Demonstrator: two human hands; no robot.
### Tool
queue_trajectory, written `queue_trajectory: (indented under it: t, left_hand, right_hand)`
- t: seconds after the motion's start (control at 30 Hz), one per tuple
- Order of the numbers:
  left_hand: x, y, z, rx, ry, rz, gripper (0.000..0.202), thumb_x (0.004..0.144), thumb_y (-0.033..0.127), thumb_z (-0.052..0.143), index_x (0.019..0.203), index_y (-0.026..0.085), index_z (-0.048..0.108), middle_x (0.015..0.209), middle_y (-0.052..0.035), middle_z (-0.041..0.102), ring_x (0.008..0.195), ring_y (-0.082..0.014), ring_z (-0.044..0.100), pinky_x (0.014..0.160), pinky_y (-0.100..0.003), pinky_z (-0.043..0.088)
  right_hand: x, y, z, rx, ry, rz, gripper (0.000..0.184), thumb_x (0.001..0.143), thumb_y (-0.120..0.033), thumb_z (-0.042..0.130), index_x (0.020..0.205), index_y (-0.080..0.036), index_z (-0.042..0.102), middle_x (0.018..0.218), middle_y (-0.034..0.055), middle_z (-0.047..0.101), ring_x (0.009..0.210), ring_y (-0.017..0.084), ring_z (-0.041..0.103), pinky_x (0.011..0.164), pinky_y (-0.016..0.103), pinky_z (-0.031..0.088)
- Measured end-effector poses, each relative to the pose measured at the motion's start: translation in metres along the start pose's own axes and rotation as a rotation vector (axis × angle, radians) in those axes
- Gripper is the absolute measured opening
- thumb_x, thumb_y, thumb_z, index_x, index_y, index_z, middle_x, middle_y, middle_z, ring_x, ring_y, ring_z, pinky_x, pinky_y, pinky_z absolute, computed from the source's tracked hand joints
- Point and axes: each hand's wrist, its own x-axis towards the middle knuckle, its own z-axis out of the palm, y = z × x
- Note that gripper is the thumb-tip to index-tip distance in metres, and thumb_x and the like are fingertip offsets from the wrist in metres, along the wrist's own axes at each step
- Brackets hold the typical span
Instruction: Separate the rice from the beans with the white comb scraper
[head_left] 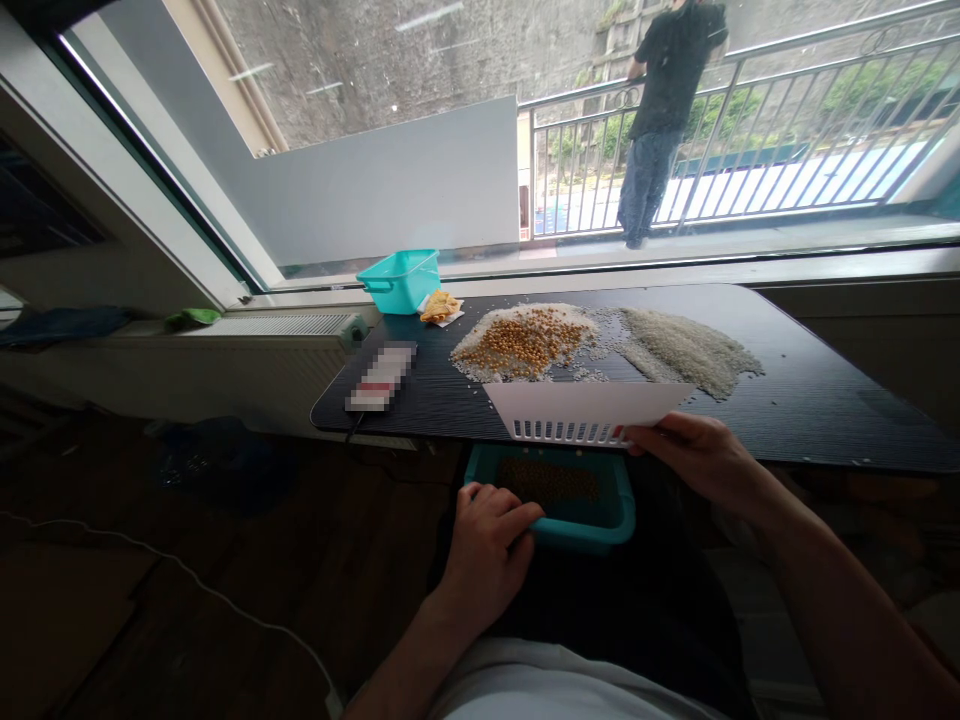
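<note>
My right hand (694, 450) pinches the right end of a white slotted plastic sheet (574, 403) at the table's near edge. Its row of slots runs along the side facing me. Just beyond it lies a pile of yellow-brown beans or kernels (529, 338) mixed with white grains (487, 322). To the right is a heap of pale rice-like grains (686, 345). Below the table edge, a teal basin (592, 532) holds more brownish kernels (551, 482). My left hand (491, 530) is closed over the basin's near left rim.
A second teal basin (405, 282) stands at the table's far left, beside a crumpled yellow item on white paper (442, 308). A blurred device with a cable (382, 375) lies at the left edge. Beyond the window, a person (664, 110) stands by a railing.
</note>
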Motion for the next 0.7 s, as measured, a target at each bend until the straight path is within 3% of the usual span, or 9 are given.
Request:
queue_trajectory:
  t: [0.13, 0.37, 0.57, 0.7]
  left_hand:
    - [0.0002, 0.0004, -0.0001, -0.005, -0.015, -0.012, 0.026, 0.087, 0.012, 0.051, 0.097, 0.024, 0.072, 0.086, -0.0024, 0.068, 0.083, -0.0205, 0.058, 0.091, -0.044, 0.034]
    - [0.0009, 0.0025, -0.0007, -0.012, -0.015, -0.028, 0.026, 0.089, 0.012, 0.051, 0.095, 0.025, 0.072, 0.087, -0.0027, 0.069, 0.085, -0.0207, 0.058, 0.092, -0.044, 0.034]
    - [0.0010, 0.0031, -0.0014, -0.002, -0.008, -0.028, 0.026, 0.090, 0.012, 0.051, 0.097, 0.024, 0.073, 0.087, -0.0030, 0.070, 0.085, -0.0205, 0.060, 0.091, -0.044, 0.036]
    - [0.0018, 0.0030, -0.0010, 0.000, 0.015, -0.015, 0.026, 0.087, 0.009, 0.054, 0.096, 0.024, 0.074, 0.085, -0.0028, 0.071, 0.083, -0.0202, 0.061, 0.089, -0.043, 0.037]
  right_hand:
    - [-0.0010, 0.0006, -0.0038, -0.009, 0.011, -0.019, 0.059, 0.049, -0.075, 0.082, 0.075, -0.023, 0.081, 0.066, 0.0023, 0.074, 0.061, 0.018, 0.066, 0.068, 0.036, 0.061]
    - [0.0025, 0.0021, -0.0088, -0.074, 0.183, -0.114, 0.050, 0.061, -0.074, 0.077, 0.072, -0.025, 0.078, 0.066, 0.0013, 0.073, 0.056, 0.015, 0.063, 0.059, 0.032, 0.057]
    - [0.0006, -0.0038, -0.0010, -0.113, 0.091, -0.077, 0.052, 0.060, -0.072, 0.078, 0.067, -0.021, 0.076, 0.064, 0.0033, 0.071, 0.054, 0.016, 0.062, 0.055, 0.030, 0.054]
    - [0.0004, -0.0034, -0.0048, -0.111, 0.156, -0.071, 0.051, 0.061, -0.072, 0.077, 0.070, -0.022, 0.077, 0.066, 0.0036, 0.073, 0.052, 0.016, 0.061, 0.055, 0.032, 0.054]
